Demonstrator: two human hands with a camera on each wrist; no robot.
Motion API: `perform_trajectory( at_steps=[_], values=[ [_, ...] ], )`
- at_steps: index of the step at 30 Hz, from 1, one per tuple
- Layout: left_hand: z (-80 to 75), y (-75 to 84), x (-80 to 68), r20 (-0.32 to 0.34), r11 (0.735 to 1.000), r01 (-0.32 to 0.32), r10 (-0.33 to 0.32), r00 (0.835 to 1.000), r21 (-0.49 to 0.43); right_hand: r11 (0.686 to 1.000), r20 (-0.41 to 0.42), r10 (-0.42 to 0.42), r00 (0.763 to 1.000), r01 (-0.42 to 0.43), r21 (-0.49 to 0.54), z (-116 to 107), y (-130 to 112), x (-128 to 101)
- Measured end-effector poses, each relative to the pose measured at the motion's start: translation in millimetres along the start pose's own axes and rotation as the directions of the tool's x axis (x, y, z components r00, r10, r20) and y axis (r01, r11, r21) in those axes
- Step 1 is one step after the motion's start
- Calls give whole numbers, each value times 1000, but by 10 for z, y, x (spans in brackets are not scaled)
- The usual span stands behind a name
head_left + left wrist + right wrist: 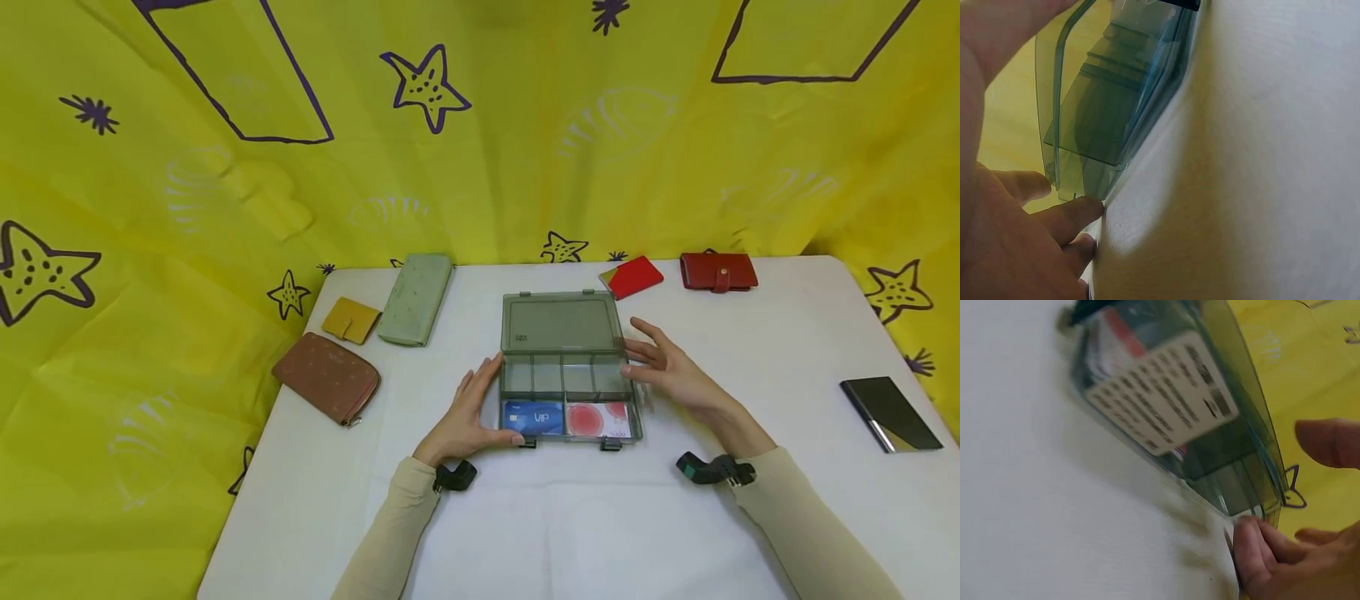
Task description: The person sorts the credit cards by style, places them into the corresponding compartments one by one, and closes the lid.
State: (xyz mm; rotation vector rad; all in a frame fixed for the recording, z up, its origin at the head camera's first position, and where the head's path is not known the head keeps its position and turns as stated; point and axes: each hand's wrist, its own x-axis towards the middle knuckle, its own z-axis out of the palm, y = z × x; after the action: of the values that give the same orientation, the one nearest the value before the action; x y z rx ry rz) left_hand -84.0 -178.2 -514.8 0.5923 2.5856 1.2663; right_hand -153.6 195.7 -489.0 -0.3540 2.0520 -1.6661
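Observation:
A see-through grey-green compartment box (572,379) lies on the table with its lid (560,323) folded back flat. Its front compartments hold a blue card (534,418) marked VIP and a white card with pink circles (597,419). My left hand (468,421) grips the box's left end, thumb at the front corner and fingers along the side. On the other side, my right hand (671,367) touches the box near its hinge with loosely extended fingers (1250,550), its thumb raised apart. A printed label (1166,394) shows on the box's right wall in the right wrist view.
At the left lie a brown wallet (327,377), a small yellow wallet (350,320) and a long green wallet (416,298). Behind the box are a red card (633,277) and a dark red wallet (718,272). A black card holder (890,414) lies far right.

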Motion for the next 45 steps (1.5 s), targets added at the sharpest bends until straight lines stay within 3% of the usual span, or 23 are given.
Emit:
perform_trajectory(
  at_steps=[6,13,18,21,25,31,33,36,41,45],
  values=[
    [10,11,-17,9,1000,16,-16,1000,-3,959,118,-46,992,11,282,-110,163,36],
    [2,-3,-26,-4,999,-48,48,999,-11,941,111,-158,981,116,319,-103,230,17],
    [13,12,-46,-70,983,-29,17,997,-184,933,68,-178,982,146,330,-127,246,-6],
    [21,16,-50,-107,967,-5,-23,994,-253,944,29,-209,977,194,268,-138,260,-16],
    [22,16,-26,-131,970,-18,-14,991,-242,979,14,-197,980,196,58,-133,253,-52],
    [26,36,-3,-63,998,-37,33,997,-60,976,57,-167,984,173,-132,-72,160,-147],
    [42,41,-14,-39,999,-40,40,998,-13,962,80,-174,981,187,-202,-44,139,-208],
    [59,71,-33,-30,999,-37,37,999,-10,914,130,-215,968,246,-321,-2,121,-304],
    [53,93,-71,3,999,-39,39,999,33,848,202,-274,940,336,-411,123,71,-390],
    [36,51,-89,53,998,-56,55,997,20,822,181,-227,957,288,-491,289,32,-408]
  ],
)
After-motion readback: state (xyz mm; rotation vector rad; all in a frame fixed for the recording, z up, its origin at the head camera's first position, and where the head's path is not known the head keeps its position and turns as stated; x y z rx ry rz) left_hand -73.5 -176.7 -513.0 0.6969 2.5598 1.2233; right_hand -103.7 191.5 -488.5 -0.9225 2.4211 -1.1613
